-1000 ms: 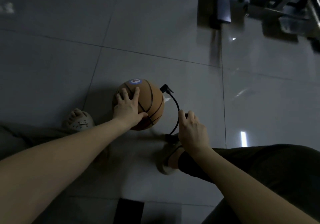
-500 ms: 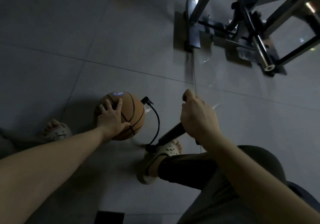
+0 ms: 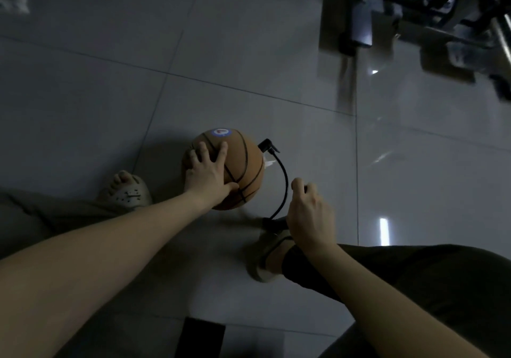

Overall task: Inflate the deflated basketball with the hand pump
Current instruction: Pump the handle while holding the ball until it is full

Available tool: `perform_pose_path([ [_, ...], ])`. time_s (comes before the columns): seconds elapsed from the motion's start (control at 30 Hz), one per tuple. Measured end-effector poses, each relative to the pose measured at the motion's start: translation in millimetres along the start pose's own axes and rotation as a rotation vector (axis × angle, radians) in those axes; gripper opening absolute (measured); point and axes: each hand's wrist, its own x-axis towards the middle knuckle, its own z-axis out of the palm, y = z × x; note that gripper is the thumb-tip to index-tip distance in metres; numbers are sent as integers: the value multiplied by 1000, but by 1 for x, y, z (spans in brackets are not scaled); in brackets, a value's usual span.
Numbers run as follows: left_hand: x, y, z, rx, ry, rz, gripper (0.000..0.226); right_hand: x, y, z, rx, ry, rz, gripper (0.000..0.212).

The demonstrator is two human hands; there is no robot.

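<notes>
An orange basketball [image 3: 243, 164] with black seams lies on the grey tiled floor. My left hand [image 3: 207, 173] presses on its near left side with fingers spread. A black hose [image 3: 282, 183] arcs from a black nozzle [image 3: 266, 146] at the ball's right side down to the pump base [image 3: 269, 222] by my right foot. My right hand [image 3: 309, 215] grips the pump handle, low down over the base; the pump body is hidden beneath the hand.
My left foot in a pale perforated clog [image 3: 125, 191] is left of the ball, my right foot [image 3: 266, 258] under the right hand. A black metal frame on a base [image 3: 356, 29] stands at the top right. A dark flat object [image 3: 203, 337] lies at the bottom edge.
My right hand has pushed the pump handle down from its raised position half a second ago to low over the base. The left hand stays on the ball.
</notes>
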Motion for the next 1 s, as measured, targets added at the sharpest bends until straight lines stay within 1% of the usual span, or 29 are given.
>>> perform_pose_path([
  [0.13, -1, -2, 5, 11, 12, 1, 112, 6, 2, 14, 4, -25, 0, 21],
  [0.3, -7, 3, 4, 58, -8, -7, 111, 1, 0, -7, 29, -87, -46, 22],
  [0.37, -7, 4, 0, 85, -13, -17, 112, -1, 1, -30, 32, -69, -80, 20],
  [0.5, -7, 2, -3, 78, -28, 1, 112, -6, -1, -98, 37, 35, -100, 16],
  [0.57, -7, 0, -2, 62, -18, 13, 113, -7, -2, -131, 37, 70, -91, 11],
  [0.63, -7, -2, -2, 63, -30, 14, 116, -7, 0, -148, 45, 110, -57, 7],
  [0.7, -7, -3, -5, 83, -44, 30, 117, -10, 2, -144, 28, 153, -19, 9],
  [0.77, -7, -4, -10, 97, -59, 38, 115, -14, 1, -124, 13, 165, -24, 12],
  [0.9, -14, -11, -7, 96, -33, 32, 113, -12, -1, -77, -42, 117, -67, 17],
  [1.0, -20, -15, 2, 58, -12, 75, 110, -8, 1, -50, -56, 80, -74, 19],
])
